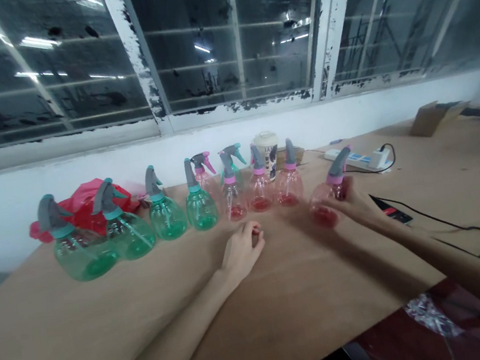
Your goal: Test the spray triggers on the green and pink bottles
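Note:
A row of small spray bottles stands along the wooden table: several green ones at the left and several pink ones toward the right. My right hand is wrapped round the rightmost pink spray bottle, which leans left just off the end of the row. My left hand rests on the table in front of the middle bottles, fingers curled in a loose fist, with nothing visible in it.
A red plastic bag lies behind the green bottles. A paper cup stands behind the pink ones. A white power strip with a black cable lies at the right, and a cardboard box sits further back. Windows line the wall.

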`<state>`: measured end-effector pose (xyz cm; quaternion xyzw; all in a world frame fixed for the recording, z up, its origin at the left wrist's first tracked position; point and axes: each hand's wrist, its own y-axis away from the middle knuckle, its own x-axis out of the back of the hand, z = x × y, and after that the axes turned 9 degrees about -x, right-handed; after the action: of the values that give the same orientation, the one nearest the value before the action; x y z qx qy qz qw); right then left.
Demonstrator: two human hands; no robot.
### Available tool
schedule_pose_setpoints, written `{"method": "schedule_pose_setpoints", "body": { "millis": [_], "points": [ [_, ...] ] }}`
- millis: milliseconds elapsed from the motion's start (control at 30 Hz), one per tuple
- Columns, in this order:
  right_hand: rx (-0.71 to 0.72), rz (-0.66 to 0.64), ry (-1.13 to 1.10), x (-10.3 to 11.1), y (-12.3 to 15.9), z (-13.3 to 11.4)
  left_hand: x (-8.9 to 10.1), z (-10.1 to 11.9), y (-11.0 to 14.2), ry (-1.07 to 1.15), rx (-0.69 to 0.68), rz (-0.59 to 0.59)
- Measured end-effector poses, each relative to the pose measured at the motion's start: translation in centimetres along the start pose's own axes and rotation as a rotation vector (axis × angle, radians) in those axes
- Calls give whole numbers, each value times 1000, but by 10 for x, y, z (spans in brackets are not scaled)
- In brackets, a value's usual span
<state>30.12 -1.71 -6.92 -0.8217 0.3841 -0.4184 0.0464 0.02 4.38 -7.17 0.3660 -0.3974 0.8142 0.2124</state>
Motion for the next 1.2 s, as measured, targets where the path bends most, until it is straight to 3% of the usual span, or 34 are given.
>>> {"method": "schedule_pose_setpoints", "body": {
  "millis": [133,233,300,433,567,733,1000,1200],
  "points": [
    [29,-117,-118,1,59,-27,4,12,1,66,-4,45],
    [200,-250,-95,-5,93,-59,16,34,-1,162,-58,77],
    [322,-339,-138,-11,108,-78,26,50,-3,234,-114,79],
    [410,-466,-227,-22,126,-101,45,69,-9,286,-86,106],
    [348,-667,-376,-31,124,-109,55,66,-13,331,13,108],
    [340,-847,-556,-48,104,-117,61,56,-15,525,179,19],
    [435,-1037,-822,-82,91,-123,71,46,-22,607,257,19],
    [318,-1104,-951,-83,97,-120,66,40,-25,630,364,-51]
  ]
}}
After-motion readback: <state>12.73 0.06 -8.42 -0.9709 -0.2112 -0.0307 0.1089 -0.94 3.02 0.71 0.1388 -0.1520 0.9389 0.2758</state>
